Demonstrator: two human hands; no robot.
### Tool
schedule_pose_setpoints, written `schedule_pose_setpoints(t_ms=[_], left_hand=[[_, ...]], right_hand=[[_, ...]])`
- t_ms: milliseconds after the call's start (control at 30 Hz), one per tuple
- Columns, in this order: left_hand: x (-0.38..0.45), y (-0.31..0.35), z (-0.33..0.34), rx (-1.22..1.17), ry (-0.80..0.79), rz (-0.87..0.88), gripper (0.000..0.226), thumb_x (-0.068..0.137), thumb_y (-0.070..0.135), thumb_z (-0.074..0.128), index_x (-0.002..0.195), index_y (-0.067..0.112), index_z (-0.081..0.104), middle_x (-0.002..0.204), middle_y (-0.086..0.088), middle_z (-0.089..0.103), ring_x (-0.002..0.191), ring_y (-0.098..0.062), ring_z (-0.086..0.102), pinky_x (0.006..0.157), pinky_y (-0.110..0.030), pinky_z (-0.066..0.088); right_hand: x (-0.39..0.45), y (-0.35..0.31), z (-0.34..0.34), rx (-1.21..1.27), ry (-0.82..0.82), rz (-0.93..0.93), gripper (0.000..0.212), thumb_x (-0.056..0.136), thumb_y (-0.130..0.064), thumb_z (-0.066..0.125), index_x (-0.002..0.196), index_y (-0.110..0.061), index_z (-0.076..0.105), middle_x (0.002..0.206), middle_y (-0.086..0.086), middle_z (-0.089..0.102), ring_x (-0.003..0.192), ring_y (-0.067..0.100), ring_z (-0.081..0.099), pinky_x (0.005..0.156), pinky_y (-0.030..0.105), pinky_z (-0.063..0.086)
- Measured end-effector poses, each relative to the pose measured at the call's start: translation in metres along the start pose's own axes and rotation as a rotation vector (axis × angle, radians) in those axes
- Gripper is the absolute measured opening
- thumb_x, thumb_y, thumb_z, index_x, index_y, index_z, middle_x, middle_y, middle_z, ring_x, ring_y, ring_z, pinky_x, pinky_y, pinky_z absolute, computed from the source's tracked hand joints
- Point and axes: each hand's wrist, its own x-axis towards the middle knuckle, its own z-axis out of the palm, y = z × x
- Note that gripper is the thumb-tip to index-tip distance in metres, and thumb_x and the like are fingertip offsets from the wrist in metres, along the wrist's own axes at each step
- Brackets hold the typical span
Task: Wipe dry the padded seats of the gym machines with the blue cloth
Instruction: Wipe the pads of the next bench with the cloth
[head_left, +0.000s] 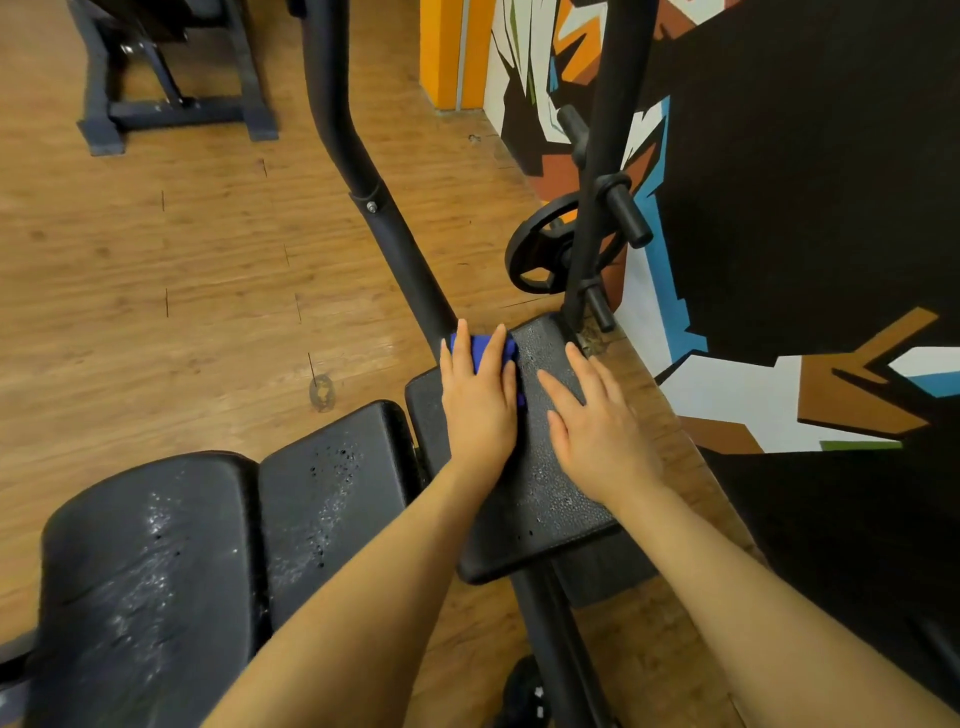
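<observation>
Fingers (500, 347) of left hand (480, 402) lying straight and together, pressing blue cloth (483, 347) onto far end of seat pad (540, 483), right hand (597, 421) resting flat beside it on seat pad, fingers slightly spread, water droplets beading on neighbouring back pads (311, 499).

A crumpled blue cloth (485, 349) lies at the far end of a black padded seat (540, 499) beaded with droplets; two adjoining black pads (218, 540) glisten wet beside it.
</observation>
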Motion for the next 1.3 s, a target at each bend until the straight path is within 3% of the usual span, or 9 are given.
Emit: schedule_pose_setpoints(t_ms=[167,400,567,733,867,1000,1300], left_hand=[[0.022,0.004,0.002,0.040,0.006,-0.038,0.041,0.103,0.024,0.044,0.144,0.021,0.047,0.159,-0.009,0.025,0.148,-0.036,0.014,0.116,-0.048,0.024],[-0.028,0.001,0.007,0.063,0.024,0.008,0.042,0.100,0.022,0.049,0.143,0.023,0.048,0.159,-0.008,0.027,0.146,-0.037,0.020,0.114,-0.047,0.027],[-0.075,-0.007,0.007,0.121,0.028,0.062,0.048,0.097,0.037,0.034,0.140,0.025,0.051,0.156,-0.008,0.034,0.142,-0.040,0.030,0.109,-0.046,0.035],[-0.086,-0.015,-0.004,0.046,-0.074,0.064,0.054,0.098,0.044,0.027,0.146,0.025,0.044,0.160,-0.007,0.024,0.147,-0.034,0.018,0.116,-0.037,0.017],[-0.066,-0.011,-0.009,-0.013,-0.090,0.002,0.045,0.104,0.027,0.042,0.148,0.024,0.040,0.162,-0.007,0.016,0.150,-0.032,0.006,0.118,-0.041,0.016],[-0.055,-0.005,-0.004,0.055,-0.066,-0.034,0.044,0.104,0.026,0.043,0.148,0.023,0.041,0.161,-0.009,0.018,0.149,-0.035,0.007,0.115,-0.047,0.023],[-0.102,-0.005,0.008,0.162,0.007,0.003,0.049,0.097,0.035,0.033,0.139,0.022,0.052,0.153,-0.015,0.037,0.139,-0.044,0.034,0.103,-0.050,0.042]], right_hand=[[0.000,0.001,0.002,-0.007,0.014,-0.002,0.049,0.097,-0.025,0.049,0.146,-0.019,0.044,0.159,0.012,0.025,0.143,0.036,0.027,0.099,0.053,0.048],[0.001,-0.001,0.000,-0.002,0.006,0.005,0.049,0.097,-0.026,0.048,0.146,-0.020,0.044,0.159,0.011,0.023,0.144,0.035,0.026,0.100,0.053,0.046],[0.000,-0.001,-0.002,-0.010,-0.004,-0.003,0.049,0.098,-0.027,0.046,0.147,-0.021,0.042,0.160,0.011,0.022,0.144,0.034,0.025,0.101,0.051,0.046],[-0.003,-0.004,-0.004,-0.036,-0.051,0.009,0.051,0.101,-0.030,0.042,0.151,-0.025,0.034,0.163,0.007,0.011,0.148,0.031,0.015,0.104,0.049,0.041],[-0.014,-0.001,-0.008,-0.024,-0.055,0.029,0.051,0.101,-0.031,0.044,0.151,-0.027,0.033,0.163,0.006,0.010,0.147,0.030,0.019,0.104,0.050,0.041],[-0.029,0.003,-0.004,0.032,-0.002,0.060,0.050,0.099,-0.031,0.049,0.149,-0.026,0.039,0.162,0.007,0.018,0.139,0.032,0.035,0.094,0.048,0.049],[-0.027,-0.001,-0.001,-0.013,0.024,0.060,0.050,0.100,-0.029,0.047,0.149,-0.023,0.038,0.161,0.010,0.019,0.141,0.033,0.033,0.096,0.047,0.047]])
